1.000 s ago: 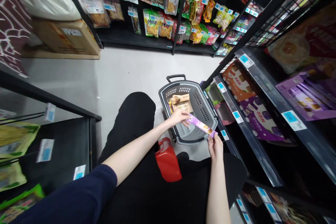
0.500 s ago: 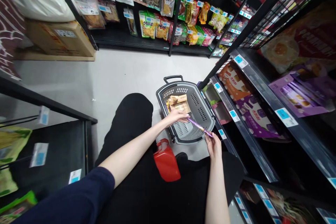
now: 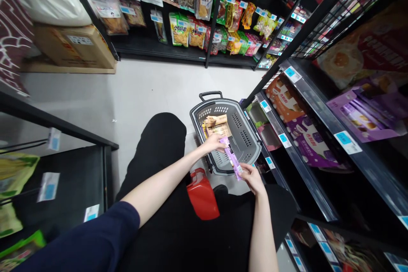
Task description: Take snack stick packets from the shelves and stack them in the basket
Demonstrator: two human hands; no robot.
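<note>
Purple packet (image 3: pixel 231 158) pinched both ends – left hand (image 3: pixel 214 142); right hand (image 3: pixel 251 175)

1. The left arm wears a dark navy short sleeve (image 3: pixel 86 242), which fills the 7 o'clock corner of the view; its hem ends above the elbow, and the cloth is plain, with no print or logo visible.
2. The left forearm is bare from that hem to the left grip (image 3: pixel 214 142), near the centre of the view; no watch, band or ring shows.
3. The right forearm comes up from 6 o'clock, bare along its whole visible length to the right grip (image 3: pixel 251 177); no sleeve edge is in view, and no jewellery.
4. Both legs wear plain black trousers (image 3: pixel 159 148), matte, without visible seams or markings.
</note>
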